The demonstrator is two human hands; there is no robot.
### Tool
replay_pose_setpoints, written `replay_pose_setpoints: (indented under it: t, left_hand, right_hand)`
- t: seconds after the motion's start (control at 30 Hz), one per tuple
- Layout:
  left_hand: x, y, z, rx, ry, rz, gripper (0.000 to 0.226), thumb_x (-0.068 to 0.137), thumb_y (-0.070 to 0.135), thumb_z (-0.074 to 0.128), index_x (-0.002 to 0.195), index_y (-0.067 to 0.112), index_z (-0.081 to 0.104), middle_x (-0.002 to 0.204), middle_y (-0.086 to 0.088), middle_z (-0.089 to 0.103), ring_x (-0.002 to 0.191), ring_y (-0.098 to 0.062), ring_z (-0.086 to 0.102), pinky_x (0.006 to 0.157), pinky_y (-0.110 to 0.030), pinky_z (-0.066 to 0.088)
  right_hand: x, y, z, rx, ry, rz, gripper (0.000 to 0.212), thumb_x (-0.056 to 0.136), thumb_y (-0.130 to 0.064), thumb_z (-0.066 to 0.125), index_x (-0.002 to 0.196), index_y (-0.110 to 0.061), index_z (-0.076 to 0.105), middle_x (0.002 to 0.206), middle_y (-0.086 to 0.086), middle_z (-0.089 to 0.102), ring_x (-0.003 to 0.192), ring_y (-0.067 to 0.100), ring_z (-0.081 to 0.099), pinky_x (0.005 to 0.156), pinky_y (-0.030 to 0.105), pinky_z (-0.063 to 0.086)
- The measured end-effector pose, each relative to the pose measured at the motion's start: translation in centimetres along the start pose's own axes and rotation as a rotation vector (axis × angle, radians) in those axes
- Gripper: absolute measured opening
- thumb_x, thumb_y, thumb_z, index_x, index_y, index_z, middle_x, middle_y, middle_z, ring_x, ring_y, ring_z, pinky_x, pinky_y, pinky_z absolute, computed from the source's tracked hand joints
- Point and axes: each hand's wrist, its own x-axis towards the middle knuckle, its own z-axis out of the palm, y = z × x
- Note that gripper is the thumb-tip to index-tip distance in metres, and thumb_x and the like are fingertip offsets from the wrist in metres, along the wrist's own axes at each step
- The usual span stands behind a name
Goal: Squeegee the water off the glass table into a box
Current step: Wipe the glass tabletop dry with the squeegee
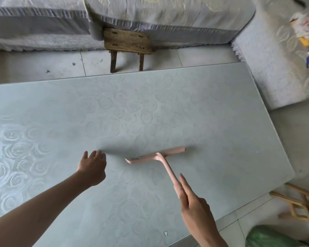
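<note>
Glass tabletop (203, 104), pale grey-green with a faint rose pattern, runs across most of the view and reaches the right-hand corner. Tiled floor (43, 66), light grey with a few dark specks, lies beyond its far edge. The left hand (92, 168), on a bare forearm, sits over the tabletop's left half with the fingers spread and nearly straight, gripping nothing; whether the fingertips touch the glass cannot be told. A low stool of dark, weathered wood (127, 41) stands on the floor beyond the tabletop, partly tucked under the hanging edge of a grey and silver cloth cover (150, 15). The pink plastic squeegee (157, 155), T-shaped, has its blade lying on the glass near the middle of the tabletop, just right of the left hand, with the handle slanting back and up to the right. A small white fleck (166, 233) lies near the tabletop's near edge. The right hand (194, 205) grips the handle's end, with the index finger laid straight along the top. A rounded green bundle (268, 236) sits on the floor at the lower right. A white quilted cushion (275, 68) adjoins the tabletop's far right corner. A light wooden stool (296, 205) stands beside the near right corner, blurred. A blue, yellow and white packet (307, 36) rests on the cushion.
</note>
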Motion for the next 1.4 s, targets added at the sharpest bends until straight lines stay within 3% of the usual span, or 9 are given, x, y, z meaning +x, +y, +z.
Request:
replay_pose_setpoints:
  t: [0.07,0.2,0.3,0.43,0.57,0.7,0.97,1.07,1.4]
  left_hand:
    - [-0.1,0.4,-0.4,0.023,0.014,-0.016,0.049,0.090,0.019,0.034,0.138,0.010,0.035,0.140,-0.005,0.039,0.133,-0.019,0.034,0.114,-0.040,0.019]
    - [-0.3,2.6,-1.3,0.015,0.151,-0.010,0.038,0.090,0.019,0.035,0.126,0.015,0.045,0.134,-0.002,0.045,0.129,-0.018,0.039,0.110,-0.034,0.024]
    - [-0.6,5.0,-2.0,-0.014,0.166,-0.007,0.041,0.090,0.017,0.034,0.129,0.015,0.044,0.139,-0.003,0.042,0.132,-0.018,0.036,0.111,-0.032,0.022]
    - [-1.0,8.3,-3.1,-0.024,0.175,-0.033,0.041,0.090,0.017,0.035,0.130,0.013,0.044,0.140,-0.003,0.041,0.133,-0.019,0.035,0.111,-0.032,0.022]
    - [-1.3,12.7,-2.7,-0.041,0.177,-0.127,0.040,0.089,0.016,0.036,0.127,0.013,0.046,0.136,-0.004,0.044,0.129,-0.021,0.039,0.106,-0.031,0.028]
    - [-1.9,17.7,-2.1,-0.082,0.120,-0.187,0.051,0.091,0.020,0.038,0.140,0.011,0.033,0.149,-0.008,0.031,0.137,-0.022,0.031,0.108,-0.031,0.027]
    - [-1.2,24.3,-0.5,-0.219,0.022,-0.343,0.059,0.097,0.025,0.036,0.150,0.012,0.015,0.159,-0.013,0.007,0.146,-0.024,0.013,0.116,-0.035,0.019]
    - [-1.2,24.7,0.4,-0.227,0.006,-0.364,0.061,0.098,0.033,0.036,0.152,0.016,0.013,0.160,-0.011,0.004,0.146,-0.023,0.012,0.115,-0.035,0.020]
    - [-0.9,23.6,1.9,-0.277,-0.047,-0.339,0.061,0.097,0.035,0.040,0.152,0.024,0.014,0.161,-0.005,-0.001,0.147,-0.019,0.012,0.115,-0.037,0.025]
  right_hand:
    - [0.4,1.5,-1.3,0.010,0.008,-0.020,0.045,0.097,-0.053,0.025,0.141,-0.057,0.015,0.067,-0.009,0.049,0.064,0.013,0.050,0.061,0.030,0.035]
    - [1.7,5.5,-3.6,0.052,0.041,-0.027,0.043,0.094,-0.058,0.030,0.134,-0.046,0.042,0.079,-0.003,0.061,0.083,0.021,0.060,0.066,0.031,0.039]
    - [3.1,9.2,-5.0,0.016,0.081,-0.083,0.033,0.093,-0.059,0.035,0.117,-0.045,0.052,0.063,-0.010,0.055,0.066,0.012,0.058,0.058,0.030,0.041]
    - [4.8,14.0,-6.1,-0.022,0.095,-0.135,0.023,0.092,-0.054,0.044,0.111,-0.045,0.053,0.062,-0.012,0.058,0.058,0.004,0.055,0.052,0.023,0.042]
    - [8.3,18.7,-7.7,-0.063,0.073,-0.242,0.024,0.090,-0.054,0.048,0.111,-0.043,0.052,0.065,-0.011,0.055,0.066,0.016,0.058,0.056,0.030,0.040]
    - [10.8,24.3,-10.5,-0.155,0.038,-0.383,0.017,0.092,-0.050,0.045,0.108,-0.044,0.048,0.058,-0.016,0.048,0.056,0.008,0.048,0.054,0.027,0.037]
    - [17.1,35.9,-16.5,-0.444,-0.103,-0.408,0.018,0.096,-0.047,0.040,0.113,-0.046,0.039,0.089,-0.029,0.052,0.083,0.007,0.059,0.063,0.023,0.040]
    - [18.8,36.6,-15.3,-0.468,-0.136,-0.448,0.020,0.097,-0.042,0.039,0.117,-0.046,0.038,0.108,-0.024,0.056,0.090,0.009,0.059,0.070,0.026,0.045]
    - [21.1,26.1,-10.5,-0.386,-0.196,-0.770,0.022,0.098,-0.038,0.036,0.119,-0.041,0.039,0.112,-0.008,0.060,0.102,0.024,0.058,0.071,0.032,0.041]
